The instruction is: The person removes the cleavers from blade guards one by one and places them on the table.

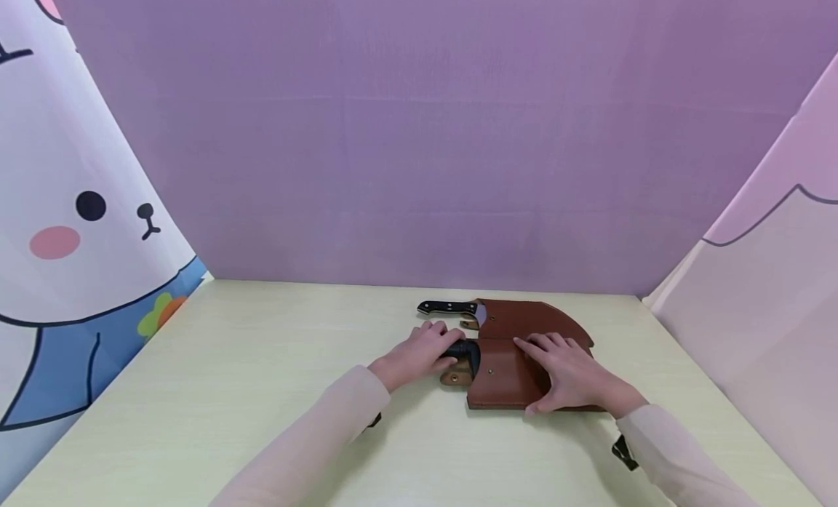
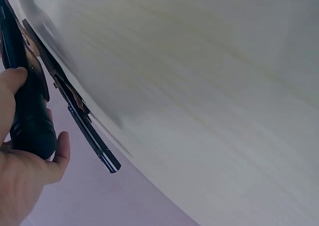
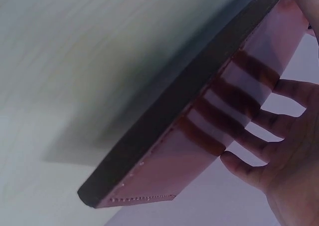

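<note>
My left hand grips the thick black handle of a knife whose blade is hidden inside a broad brown leather sheath. The sheath lies on the table, handle end to the left, with a snap strap hanging loose beside the handle. On top of that sheath rests my right hand, fingers spread and thumb at the near edge. In the right wrist view its fairly straight fingertips touch the leather's face. Just beyond lies a second knife with a riveted black handle, also in a brown sheath.
The pale table ends at a purple backdrop. A cartoon-printed panel stands on the left, and a pink and white one on the right. Dark wrist straps show under both sleeves.
</note>
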`<state>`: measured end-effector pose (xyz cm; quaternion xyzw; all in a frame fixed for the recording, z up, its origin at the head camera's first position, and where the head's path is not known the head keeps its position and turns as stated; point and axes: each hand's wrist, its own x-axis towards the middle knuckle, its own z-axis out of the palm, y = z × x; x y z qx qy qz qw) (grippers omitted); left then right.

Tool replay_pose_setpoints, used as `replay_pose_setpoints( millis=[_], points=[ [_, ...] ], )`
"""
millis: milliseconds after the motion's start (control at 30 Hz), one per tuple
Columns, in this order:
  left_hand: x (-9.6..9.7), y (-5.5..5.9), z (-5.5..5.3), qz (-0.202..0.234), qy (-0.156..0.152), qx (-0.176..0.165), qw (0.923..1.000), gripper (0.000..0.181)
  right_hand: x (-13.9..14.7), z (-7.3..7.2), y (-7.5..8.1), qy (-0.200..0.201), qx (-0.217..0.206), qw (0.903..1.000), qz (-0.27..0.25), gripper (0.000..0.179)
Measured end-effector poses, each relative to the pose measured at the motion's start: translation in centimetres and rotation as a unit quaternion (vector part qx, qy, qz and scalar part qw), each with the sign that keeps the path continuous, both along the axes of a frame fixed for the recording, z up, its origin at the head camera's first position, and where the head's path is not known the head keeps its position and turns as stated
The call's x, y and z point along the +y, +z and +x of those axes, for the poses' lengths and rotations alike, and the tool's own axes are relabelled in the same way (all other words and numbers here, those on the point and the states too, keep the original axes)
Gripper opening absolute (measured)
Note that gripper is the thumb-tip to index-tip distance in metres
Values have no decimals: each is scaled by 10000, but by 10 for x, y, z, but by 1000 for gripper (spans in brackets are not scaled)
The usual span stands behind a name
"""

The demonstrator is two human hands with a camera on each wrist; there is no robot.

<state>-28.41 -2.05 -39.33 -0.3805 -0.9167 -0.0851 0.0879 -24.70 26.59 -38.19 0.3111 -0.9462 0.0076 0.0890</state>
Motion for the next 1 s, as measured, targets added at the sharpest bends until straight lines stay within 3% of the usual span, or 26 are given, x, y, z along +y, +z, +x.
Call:
replay_pose_setpoints(
  millis=[467, 1000],
  points=[
    [-3, -1, 1, 277, -56, -30, 9996, 36, 0, 1, -3, 27, 159, 9999, -47, 108],
    [-5, -1, 1, 280, 25, -41, 9996, 35, 1, 3, -6, -1, 116, 9999, -98, 109]
  ],
)
